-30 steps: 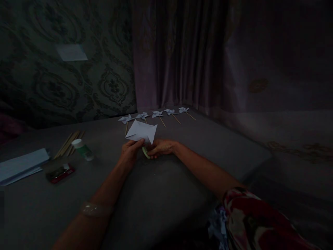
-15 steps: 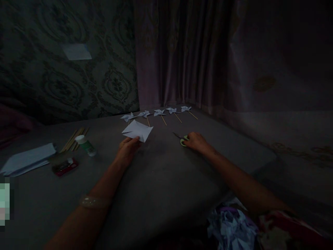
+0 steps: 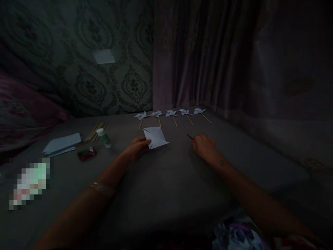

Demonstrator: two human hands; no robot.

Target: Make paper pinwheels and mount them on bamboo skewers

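Note:
My left hand (image 3: 140,146) pinches the left side of a square white sheet of paper (image 3: 157,136) between thumb and fingers. Slits run in from the paper's corners, and it is raised over the table. To the right, my right hand (image 3: 205,146) is closed over the scissors (image 3: 190,136) low at the table. Only their dark blades stick out to the left; the handles are hidden under the fingers. Beyond the paper, several white paper pinwheels (image 3: 171,113) on thin sticks lie in a row.
A glue stick (image 3: 103,138) stands left of my left hand, near a bundle of wooden sticks (image 3: 95,132). Folded white paper (image 3: 62,143) and a small red box (image 3: 87,153) lie farther left. A blurred-out patch (image 3: 31,182) covers something on the grey table (image 3: 156,194). Curtains hang behind.
My right hand has carried the scissors away from the paper to the right and down to the table. My left hand has turned the paper. The view has swung left.

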